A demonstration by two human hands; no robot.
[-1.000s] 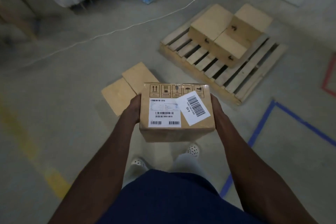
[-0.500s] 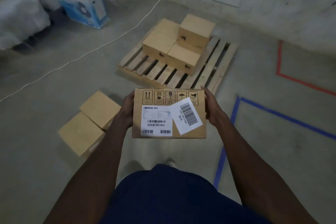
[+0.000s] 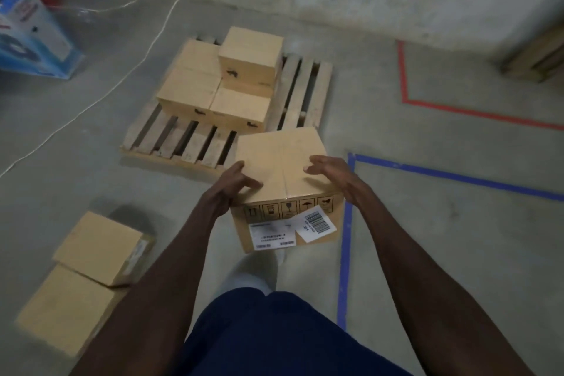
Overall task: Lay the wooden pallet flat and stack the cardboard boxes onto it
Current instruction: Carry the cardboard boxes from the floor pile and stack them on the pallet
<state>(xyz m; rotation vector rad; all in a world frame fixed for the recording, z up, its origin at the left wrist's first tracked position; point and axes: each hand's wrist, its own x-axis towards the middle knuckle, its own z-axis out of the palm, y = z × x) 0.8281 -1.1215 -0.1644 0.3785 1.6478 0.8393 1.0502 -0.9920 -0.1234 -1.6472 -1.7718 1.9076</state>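
Hands hold one cardboard box [image 3: 282, 162] above the pallet [image 3: 195, 143] edge: left hand [image 3: 227, 189] in a curled grip on its left side, right hand [image 3: 331, 172] likewise on the right. Four boxes [image 3: 213, 85] sit stacked on the pallet; two more [image 3: 85, 272] lie on the floor [image 3: 457, 253].

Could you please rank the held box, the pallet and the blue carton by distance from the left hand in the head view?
1. Held box, under the left hand.
2. Pallet, just ahead.
3. Blue carton, far left, by the wall.
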